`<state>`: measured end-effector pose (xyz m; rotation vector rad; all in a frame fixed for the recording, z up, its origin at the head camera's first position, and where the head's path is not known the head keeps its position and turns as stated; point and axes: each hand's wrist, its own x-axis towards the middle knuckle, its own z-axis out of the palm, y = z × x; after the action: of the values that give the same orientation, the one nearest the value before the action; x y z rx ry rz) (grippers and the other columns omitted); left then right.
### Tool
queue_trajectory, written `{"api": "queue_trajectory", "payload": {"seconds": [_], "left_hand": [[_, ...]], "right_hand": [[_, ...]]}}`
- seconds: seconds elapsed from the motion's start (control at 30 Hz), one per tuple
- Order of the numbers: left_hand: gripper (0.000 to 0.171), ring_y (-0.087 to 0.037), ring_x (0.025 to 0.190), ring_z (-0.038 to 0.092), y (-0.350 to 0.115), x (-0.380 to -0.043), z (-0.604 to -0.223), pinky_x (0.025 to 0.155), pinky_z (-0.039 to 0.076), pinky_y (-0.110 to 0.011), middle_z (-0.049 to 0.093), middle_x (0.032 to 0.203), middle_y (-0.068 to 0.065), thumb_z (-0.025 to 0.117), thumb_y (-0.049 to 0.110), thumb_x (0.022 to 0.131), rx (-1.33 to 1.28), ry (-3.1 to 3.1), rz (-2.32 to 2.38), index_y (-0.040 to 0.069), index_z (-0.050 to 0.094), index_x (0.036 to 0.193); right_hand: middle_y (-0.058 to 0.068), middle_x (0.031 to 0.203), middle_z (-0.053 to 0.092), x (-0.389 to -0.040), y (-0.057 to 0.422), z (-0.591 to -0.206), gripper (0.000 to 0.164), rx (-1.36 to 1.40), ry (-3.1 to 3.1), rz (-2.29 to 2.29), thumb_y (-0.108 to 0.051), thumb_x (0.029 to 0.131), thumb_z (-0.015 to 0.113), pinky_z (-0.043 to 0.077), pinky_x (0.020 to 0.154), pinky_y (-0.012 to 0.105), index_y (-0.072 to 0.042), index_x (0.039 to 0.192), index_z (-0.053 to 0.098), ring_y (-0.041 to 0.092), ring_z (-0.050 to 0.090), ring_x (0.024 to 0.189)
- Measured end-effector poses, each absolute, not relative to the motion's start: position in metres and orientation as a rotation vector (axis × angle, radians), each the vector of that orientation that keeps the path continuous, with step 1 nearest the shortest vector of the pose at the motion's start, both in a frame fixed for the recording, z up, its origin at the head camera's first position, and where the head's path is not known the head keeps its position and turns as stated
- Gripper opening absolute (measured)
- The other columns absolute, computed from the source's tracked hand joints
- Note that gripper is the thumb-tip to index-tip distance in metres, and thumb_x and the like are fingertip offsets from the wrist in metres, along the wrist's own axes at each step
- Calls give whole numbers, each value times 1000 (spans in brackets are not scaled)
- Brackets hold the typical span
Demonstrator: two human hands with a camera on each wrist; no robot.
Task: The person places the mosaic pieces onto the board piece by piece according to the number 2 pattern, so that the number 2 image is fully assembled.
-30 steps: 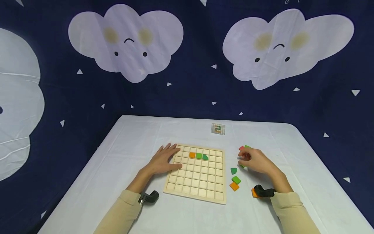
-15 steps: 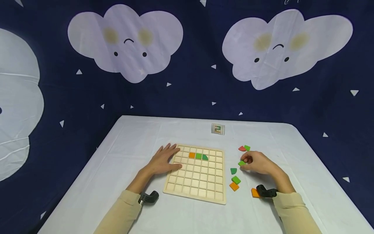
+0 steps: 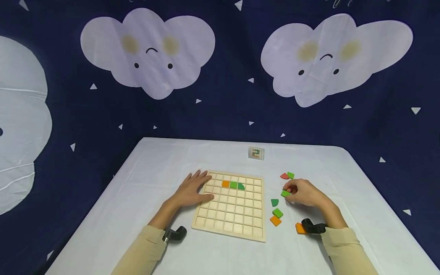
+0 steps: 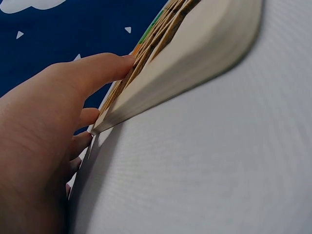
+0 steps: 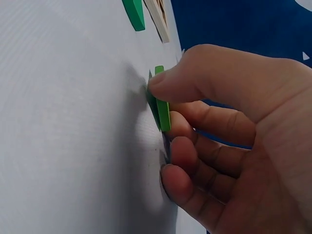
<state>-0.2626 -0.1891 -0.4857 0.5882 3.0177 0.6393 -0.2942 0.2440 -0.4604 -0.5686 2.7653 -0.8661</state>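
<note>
My right hand [image 3: 304, 191] pinches a light green square tile [image 3: 285, 193] between thumb and fingers, to the right of the board. In the right wrist view the green tile [image 5: 164, 109] stands on edge to the camera; whether it touches the cloth I cannot tell. On the left edge of the wooden grid board [image 3: 233, 225] rests my left hand [image 3: 191, 191], thumb on the rim and fingers spread along the side. Three pieces lie in one row of the board: an orange square [image 3: 225, 184], a green square [image 3: 233, 185] and a dark green quarter-circle [image 3: 241, 186].
Right of the board lie a red quarter-circle [image 3: 284, 176], a green tile [image 3: 290, 175], a dark green quarter-circle [image 3: 274, 202], a green square [image 3: 277, 212] and an orange square [image 3: 275, 220]. More orange [image 3: 300, 228] shows by my right wrist. A patterned card [image 3: 256, 153] stands behind the board.
My right hand has drawn slightly back and right, uncovering the red and green tiles behind it. The green tile in its fingers now shows more fully. My left hand stays put.
</note>
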Motion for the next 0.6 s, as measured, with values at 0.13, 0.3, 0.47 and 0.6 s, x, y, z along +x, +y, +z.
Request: {"api": "queue_trajectory", "payload": {"seconds": [0.13,0.3,0.47,0.6], "left_hand": [[83,-21,145,10,-190,-262,-485,117,2,-40,26,156,-1,59,66,81,577,3021,626,20,40,148],[84,-21,145,11,-189,-263,-486,117,3,-41,26,156,-1,59,67,80,570,3022,619,20,41,148],[83,-22,145,11,-190,-263,-486,117,3,-41,26,156,-2,59,66,81,590,3023,641,19,41,147],[83,-22,145,12,-190,-262,-486,117,4,-41,26,156,-1,59,66,81,582,3028,639,20,42,147]], "right_hand": [[0,80,57,-296,241,-460,27,-571,2774,-874,-11,73,76,44,61,29,-7,99,67,18,51,74],[1,78,56,-297,238,-461,29,-580,2773,-904,-11,73,75,42,59,29,-8,101,68,18,50,72],[0,77,56,-297,227,-460,31,-601,2778,-914,-9,72,75,42,56,28,-9,102,69,18,50,70],[-2,78,57,-296,219,-459,30,-658,2779,-921,-11,74,76,43,56,27,-9,103,70,17,50,70]]}}
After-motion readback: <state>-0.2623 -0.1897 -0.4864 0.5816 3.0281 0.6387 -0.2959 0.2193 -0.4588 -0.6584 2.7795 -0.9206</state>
